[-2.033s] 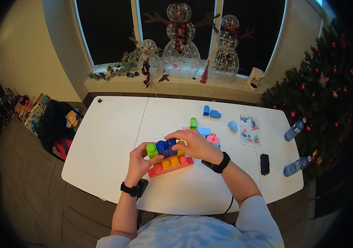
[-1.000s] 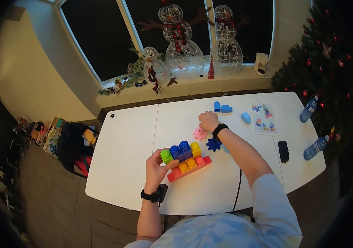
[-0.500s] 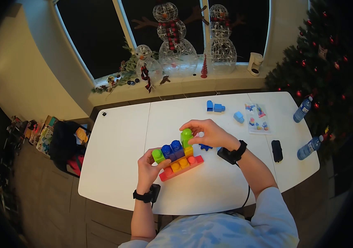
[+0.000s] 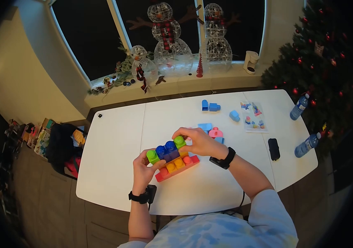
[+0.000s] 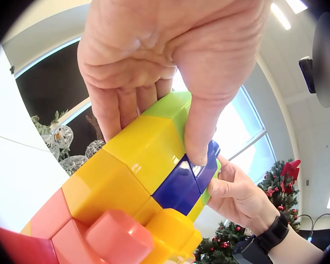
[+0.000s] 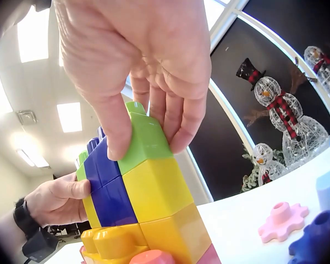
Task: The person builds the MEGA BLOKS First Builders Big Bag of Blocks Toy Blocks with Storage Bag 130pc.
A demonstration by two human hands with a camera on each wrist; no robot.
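A stepped wall of toy building blocks stands on the white table, with a red base and orange, yellow and dark blue blocks above. At its right end, my right hand pinches a green block between thumb and fingers; the block sits flush on a yellow block. My left hand grips the wall's left end. Its thumb presses the front of a dark blue block, and its fingers lie behind another green block. The left fingertips are hidden behind the wall.
Beyond the right hand lie a pink gear, a dark blue gear and a light blue block. Several blue blocks lie farther back. A picture sheet, a black case and two water bottles are at the right.
My right hand went out to the loose pieces, came back with the green block and set it on the yellow one. My left hand kept its grip on the wall's left end.
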